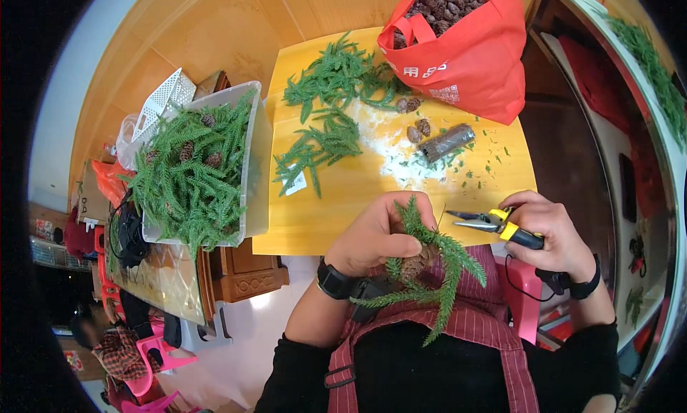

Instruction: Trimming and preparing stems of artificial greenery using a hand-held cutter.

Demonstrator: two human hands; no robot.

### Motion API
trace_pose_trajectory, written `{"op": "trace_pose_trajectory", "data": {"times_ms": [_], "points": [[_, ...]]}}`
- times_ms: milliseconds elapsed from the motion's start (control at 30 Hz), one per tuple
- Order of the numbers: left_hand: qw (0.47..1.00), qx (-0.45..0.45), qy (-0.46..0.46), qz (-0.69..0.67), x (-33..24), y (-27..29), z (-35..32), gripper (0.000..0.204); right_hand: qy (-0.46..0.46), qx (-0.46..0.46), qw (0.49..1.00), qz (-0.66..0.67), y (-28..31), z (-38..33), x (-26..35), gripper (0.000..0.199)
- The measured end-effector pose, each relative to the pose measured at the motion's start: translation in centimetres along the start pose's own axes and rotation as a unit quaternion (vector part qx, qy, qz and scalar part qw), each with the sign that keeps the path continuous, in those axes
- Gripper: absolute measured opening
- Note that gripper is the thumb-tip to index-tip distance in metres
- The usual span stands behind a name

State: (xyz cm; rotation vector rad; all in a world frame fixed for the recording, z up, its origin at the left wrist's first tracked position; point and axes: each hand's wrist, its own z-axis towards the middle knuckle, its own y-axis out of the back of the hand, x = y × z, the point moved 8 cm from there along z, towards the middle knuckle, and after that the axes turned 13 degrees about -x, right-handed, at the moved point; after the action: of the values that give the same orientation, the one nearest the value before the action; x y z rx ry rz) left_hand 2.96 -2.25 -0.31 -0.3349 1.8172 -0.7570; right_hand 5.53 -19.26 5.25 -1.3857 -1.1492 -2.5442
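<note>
My left hand (376,234) is closed around a green artificial pine sprig (452,263), its branches spreading out below the fingers. A brown pine cone (413,266) sits among those branches, partly covered by my thumb. In my right hand (554,230) is a pair of needle-nose pliers (509,230) with yellow and black handles. The jaws point left towards the sprig, apart from its needles. A thin dark wire seems to stand beside the plier tips. Both hands are over my lap, in front of the yellow table (322,223).
Loose sprigs (336,76), several pine cones (415,132), a dark cylindrical roll (449,142) and white powder lie on the table. A red bag (472,62) of cones stands at the back right. Left is a clear bin (259,155) full of sprigs. A seated person (122,348) is far left.
</note>
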Motion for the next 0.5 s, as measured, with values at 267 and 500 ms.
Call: {"op": "trace_pose_trajectory", "data": {"times_ms": [267, 500], "points": [[1.000, 0.010, 0.028, -0.003, 0.2, -0.1, -0.2, 0.037, 0.041, 0.010, 0.999, -0.020, 0.1, 0.9, 1.4, 0.014], [0.999, 0.037, 0.028, -0.012, 0.3, -0.5, -0.3, 0.024, 0.062, 0.016, 0.998, -0.023, 0.1, 1.2, 1.6, 0.016]]}}
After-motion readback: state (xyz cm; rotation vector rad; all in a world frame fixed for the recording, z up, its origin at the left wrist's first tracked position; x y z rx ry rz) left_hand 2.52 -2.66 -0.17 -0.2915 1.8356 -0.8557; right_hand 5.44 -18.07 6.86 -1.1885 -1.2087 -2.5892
